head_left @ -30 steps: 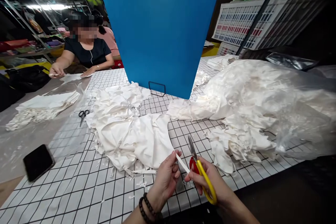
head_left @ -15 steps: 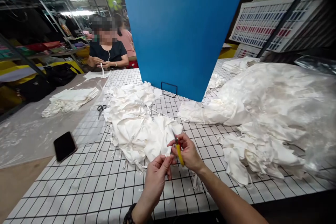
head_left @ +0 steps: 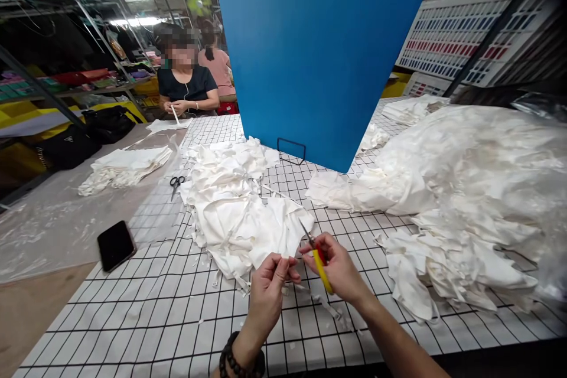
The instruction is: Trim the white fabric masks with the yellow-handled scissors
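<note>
My right hand (head_left: 339, 266) is closed on yellow-handled thread snips (head_left: 319, 260), their blade tip pointing up and left toward the near edge of a white fabric pile (head_left: 234, 212). My left hand (head_left: 270, 286), with a dark bead bracelet at the wrist, pinches the corner of the top white piece of that pile. Both hands meet just above the black-gridded white table cover (head_left: 155, 313). A loose white strip (head_left: 328, 307) lies on the cover under my right wrist.
A blue divider board (head_left: 319, 53) stands behind the pile. A big heap of white cloth in clear plastic (head_left: 465, 189) fills the right. Black scissors (head_left: 176, 184), a dark phone (head_left: 116, 244) and a folded stack (head_left: 126, 166) lie left. A seated person (head_left: 186, 85) handles a strip.
Both my hands moved forward from the near table edge to the white pile; my left hand now pinches its near corner. The strip held before lies on the cover. The view shifted left.
</note>
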{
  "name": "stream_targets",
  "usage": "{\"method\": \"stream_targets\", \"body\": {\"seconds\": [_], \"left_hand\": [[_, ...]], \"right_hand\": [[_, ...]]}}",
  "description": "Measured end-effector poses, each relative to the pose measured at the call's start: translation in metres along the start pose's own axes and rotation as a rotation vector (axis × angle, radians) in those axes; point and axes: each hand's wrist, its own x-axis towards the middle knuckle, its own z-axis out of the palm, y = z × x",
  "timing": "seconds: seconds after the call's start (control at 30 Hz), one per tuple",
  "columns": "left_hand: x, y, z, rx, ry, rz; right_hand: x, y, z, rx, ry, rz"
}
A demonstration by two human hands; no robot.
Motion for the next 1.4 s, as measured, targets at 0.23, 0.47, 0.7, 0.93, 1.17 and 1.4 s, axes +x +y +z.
{"method": "stream_targets", "body": {"seconds": [0.23,0.47,0.7,0.93,1.17,1.4], "left_hand": [[0.002,0.007,-0.002,0.326,-0.088,0.074],[0.0,0.011,-0.003,0.425,-0.168,0.123],[0.0,0.009,-0.007,0.441,-0.205,0.122],[0.0,0.014,-0.005,0.46,-0.231,0.118],[-0.001,0.016,-0.006,0.45,-0.234,0.114],[-0.003,0.016,-0.008,0.416,-0.246,0.071]], "right_hand": [[-0.026,-0.036,-0.042,-0.829,-0.116,-0.024],[-0.027,-0.04,-0.03,-0.861,-0.157,-0.036],[-0.026,-0.04,-0.027,-0.867,-0.157,-0.039],[-0.028,-0.041,-0.026,-0.842,-0.168,-0.005],[-0.028,-0.037,-0.025,-0.884,-0.151,0.002],[-0.029,-0.03,-0.027,-0.978,-0.143,-0.035]]}}
